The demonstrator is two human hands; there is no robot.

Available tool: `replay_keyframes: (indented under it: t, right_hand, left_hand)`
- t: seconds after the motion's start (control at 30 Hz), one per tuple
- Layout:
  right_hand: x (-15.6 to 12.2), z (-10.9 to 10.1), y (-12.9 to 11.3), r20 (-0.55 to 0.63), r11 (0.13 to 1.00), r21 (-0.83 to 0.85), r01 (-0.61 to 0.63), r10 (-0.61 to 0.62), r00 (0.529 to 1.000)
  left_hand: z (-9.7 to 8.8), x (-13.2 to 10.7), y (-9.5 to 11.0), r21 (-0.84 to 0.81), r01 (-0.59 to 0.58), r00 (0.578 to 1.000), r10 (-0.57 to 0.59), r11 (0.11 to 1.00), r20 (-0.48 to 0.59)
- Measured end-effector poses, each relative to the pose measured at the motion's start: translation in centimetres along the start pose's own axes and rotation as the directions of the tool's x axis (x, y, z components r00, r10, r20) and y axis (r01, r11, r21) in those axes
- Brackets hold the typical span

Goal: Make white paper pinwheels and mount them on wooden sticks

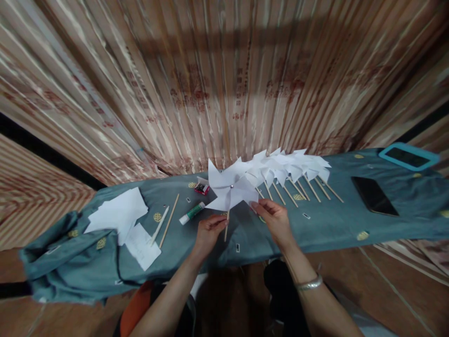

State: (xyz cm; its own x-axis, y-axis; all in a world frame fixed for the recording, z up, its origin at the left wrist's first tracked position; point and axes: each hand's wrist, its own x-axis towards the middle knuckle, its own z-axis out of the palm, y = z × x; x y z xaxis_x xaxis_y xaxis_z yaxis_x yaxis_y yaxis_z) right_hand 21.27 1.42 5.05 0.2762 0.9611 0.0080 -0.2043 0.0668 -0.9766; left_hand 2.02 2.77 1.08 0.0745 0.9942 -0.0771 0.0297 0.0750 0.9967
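A white paper pinwheel (229, 187) with a pin at its hub is held up over the cloth-covered table. My left hand (209, 230) pinches its wooden stick just under the blades. At the lower right, my right hand (275, 217) has the tip of one blade between thumb and fingers. Behind it and to the right lies a row of finished-looking paper pinwheels (291, 166), overlapping, their sticks pointing toward me. A green and white glue stick (191, 213) and a small red box of pins (202, 188) lie left of the held pinwheel.
On the left are white paper sheets (121, 210), a marked paper piece (143, 245), a white pen-like stick (160, 225) and a loose wooden stick (169, 220). A black phone (374, 195) and a blue-framed tablet (409, 157) lie right on the green cloth (333, 229). A curtain (224, 84) hangs behind.
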Motion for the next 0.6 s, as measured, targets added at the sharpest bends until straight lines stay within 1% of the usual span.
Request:
replay_keyframes:
  t: [0.2, 0.3, 0.5, 0.6]
  right_hand:
    - [-1.0, 1.3, 0.6, 0.124, 0.997, -0.073, -0.012, 0.021, 0.992]
    - [-1.3, 1.8, 1.1, 0.149, 0.995, -0.104, -0.003, 0.019, 0.989]
    - [-1.3, 3.0, 2.4, 0.186, 0.997, -0.051, -0.055, 0.064, 0.980]
    - [-1.5, 3.5, 2.9, 0.212, 0.996, -0.072, -0.054, 0.068, 0.975]
  left_hand:
    - [0.1, 0.0, 0.2, -0.002, -0.014, 1.000, 0.014, 1.000, -0.019]
    - [0.1, -0.1, 0.3, -0.008, -0.019, 1.000, 0.019, 1.000, -0.013]
    - [0.3, -0.2, 0.6, 0.002, -0.030, 0.999, 0.030, 1.000, 0.014]
    - [0.3, -0.3, 0.8, 0.020, -0.055, 0.998, 0.054, 0.998, 0.037]
